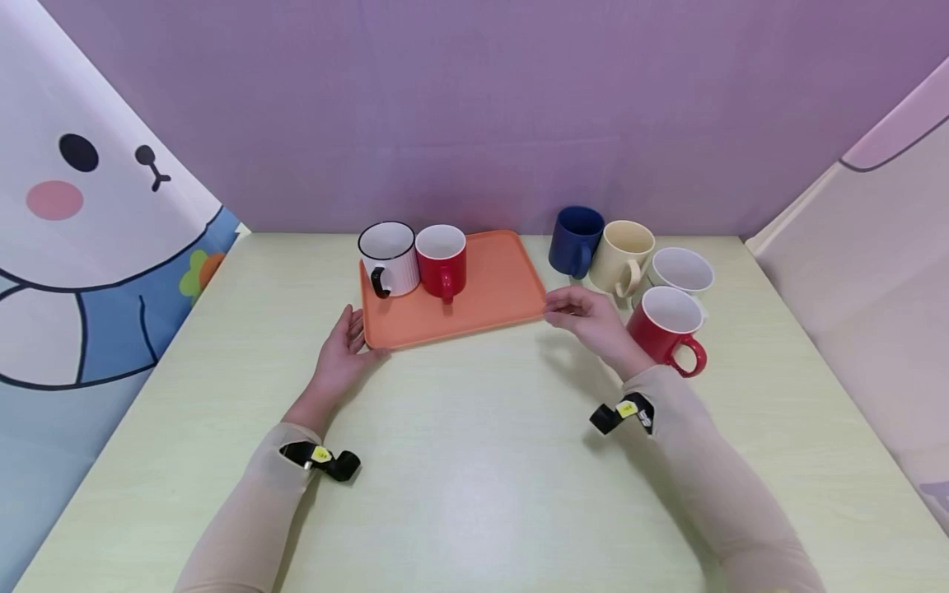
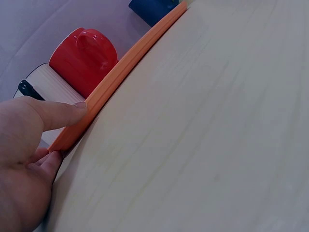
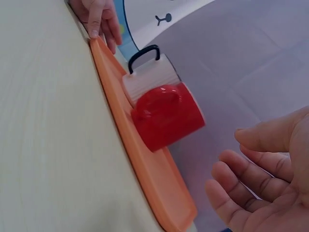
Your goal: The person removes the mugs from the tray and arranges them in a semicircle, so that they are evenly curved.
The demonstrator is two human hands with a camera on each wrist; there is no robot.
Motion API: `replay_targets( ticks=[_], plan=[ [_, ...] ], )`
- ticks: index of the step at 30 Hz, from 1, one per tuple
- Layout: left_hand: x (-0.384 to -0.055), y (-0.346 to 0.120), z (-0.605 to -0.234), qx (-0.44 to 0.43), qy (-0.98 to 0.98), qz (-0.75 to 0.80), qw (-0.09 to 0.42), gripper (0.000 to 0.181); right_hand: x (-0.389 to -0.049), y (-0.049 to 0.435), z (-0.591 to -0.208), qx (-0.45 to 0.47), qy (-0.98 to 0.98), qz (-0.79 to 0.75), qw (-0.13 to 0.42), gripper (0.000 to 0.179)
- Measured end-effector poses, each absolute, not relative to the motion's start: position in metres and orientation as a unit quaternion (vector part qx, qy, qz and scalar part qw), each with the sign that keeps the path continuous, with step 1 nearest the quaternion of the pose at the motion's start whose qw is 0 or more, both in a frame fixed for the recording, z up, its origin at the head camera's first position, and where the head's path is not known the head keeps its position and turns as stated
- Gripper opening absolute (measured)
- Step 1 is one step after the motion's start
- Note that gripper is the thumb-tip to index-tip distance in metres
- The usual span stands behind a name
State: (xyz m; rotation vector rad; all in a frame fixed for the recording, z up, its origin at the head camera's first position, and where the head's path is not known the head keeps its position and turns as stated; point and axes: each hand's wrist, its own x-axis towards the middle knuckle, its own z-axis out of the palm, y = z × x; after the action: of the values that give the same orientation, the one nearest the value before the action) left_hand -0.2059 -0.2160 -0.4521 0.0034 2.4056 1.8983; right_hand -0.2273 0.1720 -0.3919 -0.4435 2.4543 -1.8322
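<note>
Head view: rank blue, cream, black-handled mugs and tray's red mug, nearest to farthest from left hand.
From left hand:
1. Black-handled mug: on tray, left.
2. Red mug: beside it, rightward.
3. Blue mug: off tray, right.
4. Cream mug: right of blue.

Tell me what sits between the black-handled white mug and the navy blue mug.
The head view shows a red mug, then a bare stretch of the orange tray, then a narrow strip of table.

Left grip [image 1: 341,356] and right grip [image 1: 596,323] reach forward, both unclenched.
</note>
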Motion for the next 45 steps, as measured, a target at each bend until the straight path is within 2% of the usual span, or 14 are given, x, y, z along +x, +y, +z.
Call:
replay_targets(
  ticks=[19, 35, 45],
  plan=[
    [-0.205, -0.215, -0.453, -0.01, 0.789, 0.613, 0.043, 0.101, -0.256, 0.11, -0.412, -0.145, 0.789, -0.595, 0.038, 0.03],
    [-0.203, -0.214, -0.449, -0.01, 0.79, 0.611, 0.046, 0.103, -0.273, 0.063, -0.415, -0.136, 0.782, -0.601, 0.092, 0.036],
    [-0.204, -0.215, -0.451, -0.009, 0.787, 0.615, 0.046, 0.103, -0.278, 0.039, -0.416, -0.125, 0.763, -0.629, 0.083, 0.038]
  ],
)
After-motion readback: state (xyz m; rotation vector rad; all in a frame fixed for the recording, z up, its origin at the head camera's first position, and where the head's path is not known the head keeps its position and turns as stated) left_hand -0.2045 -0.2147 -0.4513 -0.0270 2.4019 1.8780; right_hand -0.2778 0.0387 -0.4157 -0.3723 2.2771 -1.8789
